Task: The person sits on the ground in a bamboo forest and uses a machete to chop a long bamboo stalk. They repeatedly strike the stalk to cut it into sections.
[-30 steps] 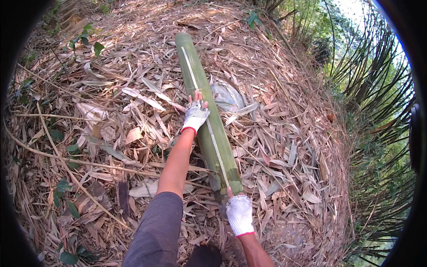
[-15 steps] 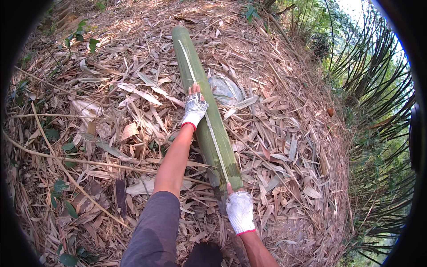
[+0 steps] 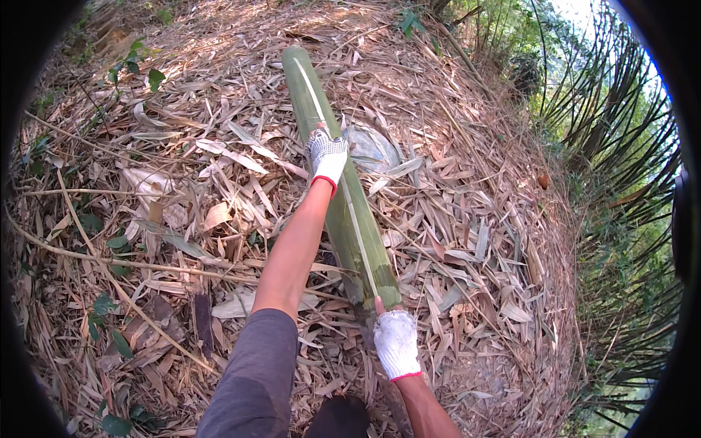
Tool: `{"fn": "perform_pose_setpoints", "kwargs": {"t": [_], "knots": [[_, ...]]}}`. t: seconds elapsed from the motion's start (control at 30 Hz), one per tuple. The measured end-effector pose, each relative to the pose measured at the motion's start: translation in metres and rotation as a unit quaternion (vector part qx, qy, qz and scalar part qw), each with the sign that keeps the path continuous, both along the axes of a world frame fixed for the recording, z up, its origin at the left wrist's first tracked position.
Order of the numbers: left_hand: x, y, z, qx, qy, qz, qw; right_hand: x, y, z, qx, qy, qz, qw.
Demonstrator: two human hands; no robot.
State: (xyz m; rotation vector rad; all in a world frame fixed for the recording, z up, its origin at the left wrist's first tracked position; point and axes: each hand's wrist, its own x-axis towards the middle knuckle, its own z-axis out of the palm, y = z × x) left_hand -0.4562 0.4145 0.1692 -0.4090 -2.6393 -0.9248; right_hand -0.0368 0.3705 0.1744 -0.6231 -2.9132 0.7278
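A thick green bamboo pole (image 3: 354,241) slants across the leaf-covered ground. Lengthwise along its top runs a narrow pale strip (image 3: 358,221); its material is too fine to make out. My left hand (image 3: 326,155), in a white fingerless glove with dark dots and a red cuff, rests on the pole's upper half. Its fingers are bent together over the strip, and their tips are partly hidden. At the near end my right hand (image 3: 396,342), in a white glove with a pinkish-red cuff, holds the strip's end against the pole with one bare digit on top; the other fingers are hidden.
Dry bamboo leaves (image 3: 467,241) cover the slope. A grey rounded stone (image 3: 372,148) lies against the pole's right side. Long thin stems (image 3: 124,257) cross the ground at left, among small green plants (image 3: 98,317). Dense bamboo shoots (image 3: 621,146) stand at right.
My left hand has slid slightly farther up the pole and turned, its flat fingers now bent together. My right hand stays at the near end, and the pole lies almost unmoved.
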Motion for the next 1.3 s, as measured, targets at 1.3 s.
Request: {"fn": "perform_pose_setpoints", "kwargs": {"t": [1.3], "knots": [[-0.006,-0.024,-0.076,-0.101,0.018,-0.076,0.992,-0.010,0.059,0.017,-0.118,-0.128,0.146,0.974]]}}
